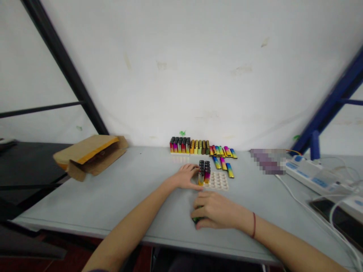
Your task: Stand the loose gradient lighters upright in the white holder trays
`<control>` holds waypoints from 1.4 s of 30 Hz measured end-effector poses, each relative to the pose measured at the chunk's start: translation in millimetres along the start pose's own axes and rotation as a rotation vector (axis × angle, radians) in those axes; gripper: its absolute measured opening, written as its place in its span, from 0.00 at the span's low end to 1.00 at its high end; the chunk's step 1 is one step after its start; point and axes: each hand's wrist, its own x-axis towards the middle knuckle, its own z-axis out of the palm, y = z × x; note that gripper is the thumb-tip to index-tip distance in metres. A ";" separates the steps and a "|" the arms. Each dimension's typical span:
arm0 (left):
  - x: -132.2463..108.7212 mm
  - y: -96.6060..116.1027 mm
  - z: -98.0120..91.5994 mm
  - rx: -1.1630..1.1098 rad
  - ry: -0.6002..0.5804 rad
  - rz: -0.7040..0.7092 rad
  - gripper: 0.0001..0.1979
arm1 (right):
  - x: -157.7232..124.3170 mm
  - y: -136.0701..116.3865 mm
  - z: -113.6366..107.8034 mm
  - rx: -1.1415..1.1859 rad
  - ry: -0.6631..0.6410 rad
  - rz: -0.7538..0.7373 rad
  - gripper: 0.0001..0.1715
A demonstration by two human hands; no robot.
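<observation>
My left hand [187, 176] curves round the left side of a white tray [219, 180] with round sockets, its thumb at the front and fingers behind. Black-topped lighters [207, 174] with shiny coloured bodies stand upright in the tray's left part, against that hand. The sockets on the right show bare. Nearer the table's front edge, my right hand [214, 209] is closed over a dark object with green patches [197, 218]. Its fingers cover most of the object, so I cannot tell its kind.
Behind stand a full block of black-topped lighters [180, 145] and a yellow-green group [200, 147]. Loose shiny lighters [223, 163] lie right of these. At left is an open cardboard box [90, 155]; at right, a power strip [307, 175], cables and a dark phone [337, 221].
</observation>
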 end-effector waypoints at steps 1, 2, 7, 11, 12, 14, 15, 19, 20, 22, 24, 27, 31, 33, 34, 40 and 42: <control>-0.1 0.2 -0.3 -0.002 -0.004 -0.005 0.45 | 0.8 0.2 3.1 -0.038 -0.031 0.037 0.14; -0.2 0.2 -0.4 -0.003 -0.008 -0.008 0.45 | 1.0 1.6 5.2 -0.077 -0.058 0.080 0.13; 0.5 -3.0 2.2 0.002 -0.006 0.016 0.46 | -6.6 17.7 -6.3 -0.074 0.028 0.220 0.11; 0.9 -3.7 3.4 -0.014 0.014 0.021 0.46 | -20.4 35.7 -27.7 0.104 0.428 0.305 0.11; 0.9 -3.3 3.1 -0.017 0.011 0.018 0.46 | -23.3 40.3 -30.1 0.113 0.519 0.325 0.12; 0.9 -2.4 2.3 -0.019 -0.002 0.014 0.46 | -27.0 47.9 -28.9 0.086 0.633 0.340 0.13; 0.8 -2.1 1.9 -0.019 -0.007 0.011 0.46 | -27.6 50.7 -25.6 0.058 0.662 0.339 0.13; 0.5 -2.4 1.3 -0.031 0.000 0.014 0.46 | -25.6 56.1 -2.9 -0.050 0.725 0.364 0.15; 0.4 -2.7 1.5 -0.035 0.003 0.016 0.46 | -25.1 56.9 2.9 -0.075 0.744 0.363 0.14; 0.4 -3.2 1.9 -0.035 0.003 0.018 0.46 | -24.8 58.7 12.6 -0.122 0.777 0.334 0.14; 0.5 -3.2 2.2 -0.030 -0.004 0.016 0.47 | -24.8 60.8 18.9 -0.139 0.789 0.286 0.13; 0.6 -2.3 2.2 -0.026 -0.003 0.006 0.46 | -23.3 61.9 21.3 -0.089 0.786 0.281 0.13; 0.7 -0.8 1.5 -0.034 0.005 0.008 0.45 | -20.0 57.0 14.6 0.015 0.767 0.356 0.12; 0.7 -0.3 0.8 -0.039 0.001 0.008 0.45 | -19.3 54.0 10.2 0.064 0.766 0.394 0.12; 0.6 -0.2 0.5 -0.040 -0.001 0.007 0.45 | -19.2 52.8 8.4 0.088 0.766 0.408 0.11; 0.3 -0.8 0.4 -0.036 -0.001 0.005 0.44 | -20.5 53.4 -0.8 0.072 0.660 0.391 0.10; 0.3 -1.0 0.6 -0.033 -0.004 0.005 0.45 | -23.4 57.7 -6.3 0.027 0.647 0.380 0.10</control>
